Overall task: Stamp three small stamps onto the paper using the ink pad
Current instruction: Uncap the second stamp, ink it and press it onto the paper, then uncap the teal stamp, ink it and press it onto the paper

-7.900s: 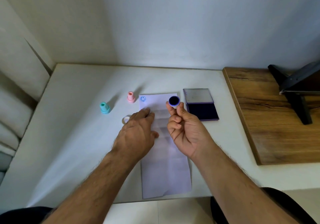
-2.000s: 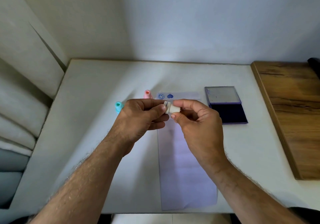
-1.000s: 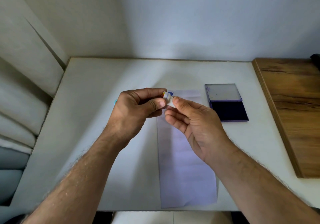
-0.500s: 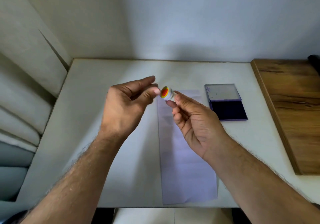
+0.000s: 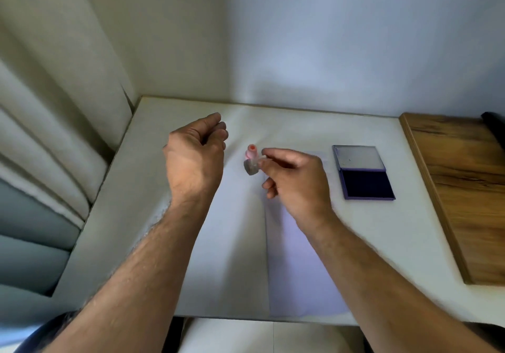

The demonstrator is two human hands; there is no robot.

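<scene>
- Pink plastic shows at the pink stamp (image 5: 251,152), which stands upright on the white table (image 5: 142,188) at the far left corner of the paper (image 5: 297,257).
- The right hand (image 5: 296,180) hovers over the top of the paper and pinches a small stamp (image 5: 252,167) between thumb and forefinger; its other fingers are curled underneath.
- The small stamp is blurred by motion and looks pale and greyish; it is held just in front of the pink stamp, and I cannot tell whether the two touch.
- The left hand (image 5: 195,155) is raised over the table to the left of the paper, its fingers curled inward towards the thumb; whether they hold anything I cannot tell.
- The paper is a long pale sheet running from the near table edge towards the wall; its top end is mostly hidden by the right hand.
- The ink pad (image 5: 363,173) lies open on the table to the right of the paper, lid folded back, dark ink surface nearer the person.
- A wooden board (image 5: 459,188) lies right of the ink pad.
</scene>
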